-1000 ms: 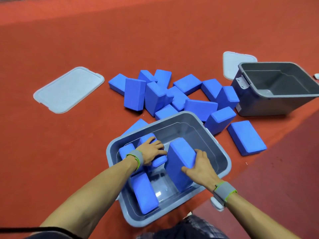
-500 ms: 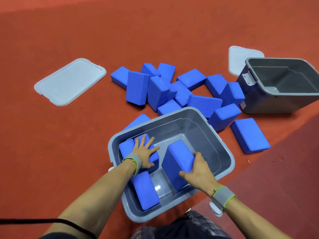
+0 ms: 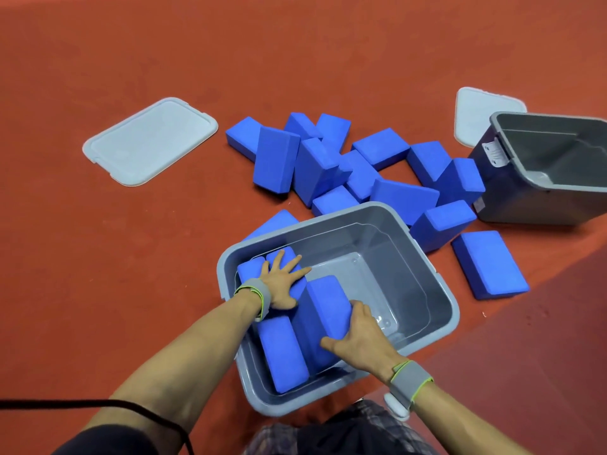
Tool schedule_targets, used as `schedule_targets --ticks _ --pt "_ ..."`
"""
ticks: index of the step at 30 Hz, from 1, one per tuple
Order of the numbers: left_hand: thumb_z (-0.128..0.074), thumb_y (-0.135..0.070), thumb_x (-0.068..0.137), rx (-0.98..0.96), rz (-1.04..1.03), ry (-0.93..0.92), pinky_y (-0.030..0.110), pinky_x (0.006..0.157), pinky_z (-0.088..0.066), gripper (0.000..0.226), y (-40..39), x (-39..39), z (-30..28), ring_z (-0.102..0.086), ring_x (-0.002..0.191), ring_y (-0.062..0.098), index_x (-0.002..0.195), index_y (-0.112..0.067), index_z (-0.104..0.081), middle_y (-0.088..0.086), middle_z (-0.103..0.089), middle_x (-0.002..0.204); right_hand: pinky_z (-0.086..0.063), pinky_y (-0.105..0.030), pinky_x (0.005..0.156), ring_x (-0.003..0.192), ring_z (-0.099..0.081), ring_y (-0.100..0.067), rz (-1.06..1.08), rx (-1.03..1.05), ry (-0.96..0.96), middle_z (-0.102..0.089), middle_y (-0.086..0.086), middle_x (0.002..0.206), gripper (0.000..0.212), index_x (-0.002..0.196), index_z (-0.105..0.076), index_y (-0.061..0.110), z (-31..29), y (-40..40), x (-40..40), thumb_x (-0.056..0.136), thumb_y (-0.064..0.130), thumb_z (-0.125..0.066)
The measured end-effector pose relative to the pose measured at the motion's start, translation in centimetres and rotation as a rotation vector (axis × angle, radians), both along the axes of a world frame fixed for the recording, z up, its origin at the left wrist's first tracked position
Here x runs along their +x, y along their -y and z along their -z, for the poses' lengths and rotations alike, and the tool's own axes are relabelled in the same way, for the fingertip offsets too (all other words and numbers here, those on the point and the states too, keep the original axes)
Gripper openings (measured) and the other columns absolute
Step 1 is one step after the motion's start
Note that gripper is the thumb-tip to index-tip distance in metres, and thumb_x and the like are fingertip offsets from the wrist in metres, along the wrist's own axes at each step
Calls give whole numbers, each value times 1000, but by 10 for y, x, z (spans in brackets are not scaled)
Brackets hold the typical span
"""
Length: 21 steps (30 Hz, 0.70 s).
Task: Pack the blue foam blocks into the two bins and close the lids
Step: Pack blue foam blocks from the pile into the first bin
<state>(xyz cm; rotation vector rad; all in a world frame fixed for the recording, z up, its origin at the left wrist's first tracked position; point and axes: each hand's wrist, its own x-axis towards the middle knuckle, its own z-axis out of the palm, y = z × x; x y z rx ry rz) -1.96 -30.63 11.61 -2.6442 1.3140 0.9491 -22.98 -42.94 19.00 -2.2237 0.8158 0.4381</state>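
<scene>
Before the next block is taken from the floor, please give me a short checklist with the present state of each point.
1. Left hand free to reach: not ok, it presses flat with spread fingers on the blocks at the bin's left wall.
2. Right hand free: not ok, it grips the tilted block.
3. Tilted block seated flat against its neighbours: not ok, it leans.
4. Room left in the near bin: ok, its right half shows bare floor.
5. Loose blocks within view on the floor: ok, many remain.
6. Far bin open, lids off: ok, the near lid lies on the floor.
</scene>
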Motion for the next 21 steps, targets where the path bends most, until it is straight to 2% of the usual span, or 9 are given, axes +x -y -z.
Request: schedule_targets --ticks 3,5,7,10,12,15,19,21 --pt "-48 -32 95 -88 -132 -108 57 119 -1 67 -1 7 -5 11 154 26 155 -45 -21 -14 -6 167 -51 -40 92 111 -52 -25 -8 33 -35 -46 0 120 87 125 -37 18 4 -4 0 57 55 -77" --pt "-42 -50 100 -116 -212 -166 54 120 2 54 0 8 -9 10 154 20 152 -46 -29 -18 -10 166 -53 -40 88 106 -55 -24 -18 66 -59 -50 1 117 88 120 -34 23 9 -5 0 52 58 -77" --pt "-37 -77 89 -92 -225 -212 55 120 6 70 1 6 -12 14 153 17 152 -46 -32 -19 -7 166 -53 -36 87 105 -58 -22 -55 116 -75 -53 2 117 91 121 -32 24 13 -7 -1 52 58 -81" --pt "-37 -94 72 -42 -181 -226 59 119 8 91 5 -2 -16 21 152 18 150 -47 -36 -17 -2 166 -52 -31 92 108 -61 -19 -145 224 -133 -58 -1 124 87 135 -33 16 24 -11 -3 70 46 -82" --pt "-43 -95 68 -21 -175 -230 60 119 8 92 6 -4 -16 24 151 20 147 -47 -40 -15 1 167 -50 -31 97 114 -60 -21 -173 229 -156 -58 -5 130 78 142 -31 13 32 -15 -3 83 39 -75" --pt "-59 -82 71 25 -104 -176 62 118 3 86 6 -5 -15 24 151 24 148 -47 -39 -13 5 167 -47 -28 95 118 -60 -25 -169 229 -185 -58 -9 134 68 146 -30 13 38 -16 1 93 38 -64" --pt "-67 -75 72 18 -61 -131 65 117 1 88 3 -7 -10 22 151 29 149 -45 -37 -11 5 167 -48 -29 91 115 -62 -27 -140 237 -208 -59 -10 135 57 146 -35 13 45 -7 6 100 41 -53" --pt "-68 -74 72 6 -46 -114 65 117 2 89 1 -8 -7 23 151 29 150 -46 -36 -11 6 167 -49 -31 95 117 -61 -25 -129 254 -214 -59 -8 137 54 145 -39 14 49 -3 8 100 41 -52"
